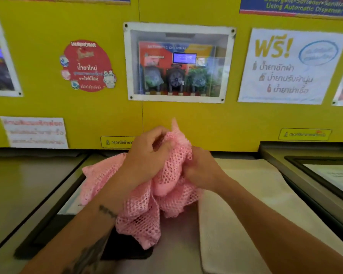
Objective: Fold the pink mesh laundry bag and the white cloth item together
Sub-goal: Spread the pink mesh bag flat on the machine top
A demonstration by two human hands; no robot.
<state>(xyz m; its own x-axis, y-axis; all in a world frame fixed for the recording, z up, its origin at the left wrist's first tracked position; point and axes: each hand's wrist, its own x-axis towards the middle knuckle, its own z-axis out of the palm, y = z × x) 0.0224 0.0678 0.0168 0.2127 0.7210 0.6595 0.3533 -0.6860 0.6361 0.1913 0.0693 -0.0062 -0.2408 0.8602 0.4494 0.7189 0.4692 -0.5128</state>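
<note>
The pink mesh laundry bag (162,194) is bunched up and held above the top of a washing machine, its lower folds hanging down. My left hand (147,155) grips the bag's upper left part with fingers closed. On the bag's right side my right hand (202,169) is closed on the mesh. The white cloth item (246,214) lies flat on the machine top to the right, under my right forearm, apart from the bag.
A yellow wall (216,123) with posters and a framed dispenser window (178,64) stands right behind the machine. A black object (125,248) lies under the hanging mesh. Further machine tops sit at left (28,184) and right (315,175).
</note>
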